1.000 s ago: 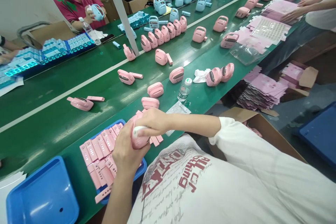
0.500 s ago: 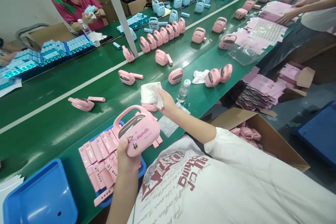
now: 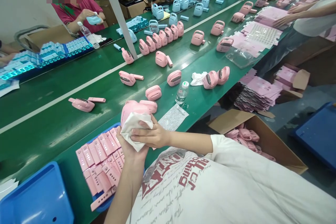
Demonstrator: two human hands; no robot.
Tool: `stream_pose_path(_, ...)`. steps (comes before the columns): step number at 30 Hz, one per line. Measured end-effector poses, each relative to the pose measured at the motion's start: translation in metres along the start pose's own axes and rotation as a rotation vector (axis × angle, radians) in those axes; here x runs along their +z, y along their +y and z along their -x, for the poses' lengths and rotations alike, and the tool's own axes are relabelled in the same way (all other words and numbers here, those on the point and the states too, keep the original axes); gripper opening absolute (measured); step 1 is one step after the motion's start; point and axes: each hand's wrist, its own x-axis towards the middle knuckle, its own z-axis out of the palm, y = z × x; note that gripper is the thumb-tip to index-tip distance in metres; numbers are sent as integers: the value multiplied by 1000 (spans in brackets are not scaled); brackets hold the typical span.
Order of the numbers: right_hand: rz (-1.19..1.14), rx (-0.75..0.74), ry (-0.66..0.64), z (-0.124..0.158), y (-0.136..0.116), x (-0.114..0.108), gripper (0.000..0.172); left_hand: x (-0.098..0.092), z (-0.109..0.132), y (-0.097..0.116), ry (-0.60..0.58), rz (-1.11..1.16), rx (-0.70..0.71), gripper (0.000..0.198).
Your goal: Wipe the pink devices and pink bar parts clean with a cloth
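A pink handled device [image 3: 129, 109] is held up in my left hand [image 3: 133, 152], whose fingers are mostly hidden behind it and the cloth. My right hand [image 3: 153, 134] presses a white cloth [image 3: 135, 127] against the device's near face and covers most of it. Just behind lie two more pink devices, one close to the held one [image 3: 150, 106] and one farther back [image 3: 153, 92]. Below and left of my hands, a blue tray [image 3: 103, 207] holds several pink bars [image 3: 101, 148] in rows.
A water bottle [image 3: 182, 92] and a bubble-wrap sheet [image 3: 173, 117] lie right of my hands. More pink devices stand on the green table [image 3: 105, 56]. A blue tray [image 3: 36, 196] is at lower left, an open carton [image 3: 278, 147] at right. Other people work across and along the table.
My right hand has brought the cloth left and down onto the device. The device in my left hand has turned and is now largely covered. The pink device farther back has come into view.
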Motion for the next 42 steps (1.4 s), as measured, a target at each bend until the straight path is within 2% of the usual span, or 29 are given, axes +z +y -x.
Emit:
stream_pose_path(2,21,46,57,9,0,9,43,-1,0,-6,54,204,-124,67)
stream_pose_path(4,-4,86,198,15,-8,11,54,-1,1,-10,116,421,-226,58)
stream_pose_path(7,-169,144,322,9,-31,0,73,-3,2,-13,129,499,-235,53)
stream_pose_path(10,-505,252,321,-9,-49,-23,83,-10,0,-14,19,397,-150,59)
stream_pose_path(12,-785,360,316,-22,-50,-38,85,-17,-2,-18,-49,338,-157,63)
stream_pose_path(15,-1112,613,287,-31,-34,-57,83,-28,-5,-29,-75,323,-226,67)
stream_pose_path(17,-1148,754,209,-27,-15,-65,75,-34,-5,-37,-119,275,-236,72)
stream_pose_path(19,-1040,796,127,-13,4,-72,60,-35,-6,-45,-216,153,-240,74)
stream_pose_path(22,-698,804,74,20,27,-76,40,-24,-9,-58,-353,-53,-216,75)
stream_pose_path(24,-474,821,45,46,38,-78,41,-10,-12,-71,-430,-167,-187,77)
stream_pose_path(27,-307,901,23,84,51,-83,46,11,-19,-96,-524,-310,-179,73)
stream_pose_path(30,-75,1137,108,115,66,-95,44,18,-28,-116,-511,-456,-172,54)
stream_pose_path(34,223,1393,231,143,98,-119,36,1,-48,-120,-403,-776,-80,40)
stream_pose_path(38,379,1483,324,151,138,-134,34,-6,-75,-118,-332,-1079,18,38)
stream_pose_path(42,404,1466,345,148,167,-133,34,7,-94,-128,-376,-1254,62,20)
